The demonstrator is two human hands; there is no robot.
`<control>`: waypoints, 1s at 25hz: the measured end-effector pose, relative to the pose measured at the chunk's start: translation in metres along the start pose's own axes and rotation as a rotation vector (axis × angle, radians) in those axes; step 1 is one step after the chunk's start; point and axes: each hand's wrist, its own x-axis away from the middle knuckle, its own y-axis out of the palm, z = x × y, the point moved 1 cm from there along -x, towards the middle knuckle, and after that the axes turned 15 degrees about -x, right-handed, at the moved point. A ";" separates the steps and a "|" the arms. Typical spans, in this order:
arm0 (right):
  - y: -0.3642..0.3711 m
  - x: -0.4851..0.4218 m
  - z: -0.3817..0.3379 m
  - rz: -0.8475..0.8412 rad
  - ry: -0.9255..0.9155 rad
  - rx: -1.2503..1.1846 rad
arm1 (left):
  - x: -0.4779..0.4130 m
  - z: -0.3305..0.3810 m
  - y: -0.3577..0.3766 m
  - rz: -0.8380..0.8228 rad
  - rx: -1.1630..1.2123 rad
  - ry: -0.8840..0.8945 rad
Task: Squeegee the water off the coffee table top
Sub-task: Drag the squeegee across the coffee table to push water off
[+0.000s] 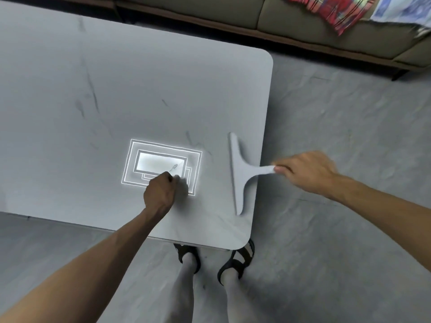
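A grey coffee table (130, 89) with rounded corners fills the left and middle of the head view. A grey T-shaped squeegee (240, 173) lies on its right end, blade running near to far, handle sticking out past the right edge. My right hand (305, 171) grips the end of that handle from the right. My left hand (161, 192) rests as a fist on the table top near the front edge, over a bright reflection of a ceiling light (161, 164). A thin wet streak shows inside the reflection. Faint dark smears mark the top.
A brown sofa (303, 22) runs along the far side, with a plaid cloth (338, 10) and a pale cloth (401, 12) on it. Grey floor (338, 229) surrounds the table. My feet in black sandals (235, 264) stand at the table's near right corner.
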 end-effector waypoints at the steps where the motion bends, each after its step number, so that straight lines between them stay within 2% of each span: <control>1: 0.006 -0.012 -0.031 -0.070 -0.097 -0.011 | -0.003 -0.012 -0.002 0.028 0.036 -0.058; 5: 0.056 -0.054 -0.153 -0.307 -0.467 -0.060 | -0.012 -0.071 -0.004 0.064 0.116 -0.214; 8: 0.072 -0.064 -0.197 -0.374 -0.538 -0.085 | -0.014 -0.086 -0.005 -0.016 0.177 -0.247; 12: 0.063 -0.102 -0.192 -0.317 -0.418 -0.083 | -0.029 -0.092 -0.003 -0.036 0.170 -0.172; 16: 0.036 -0.121 -0.143 -0.166 -0.284 -0.099 | -0.032 -0.075 -0.001 -0.006 0.075 -0.054; 19: 0.016 -0.115 -0.081 -0.033 -0.133 -0.073 | -0.031 -0.035 0.002 -0.048 0.007 0.127; 21: 0.005 -0.099 -0.036 0.017 -0.008 -0.069 | -0.028 0.000 0.004 -0.117 -0.165 0.269; 25: 0.004 -0.050 0.025 0.070 0.167 -0.078 | -0.033 0.032 0.029 -0.166 -0.469 0.409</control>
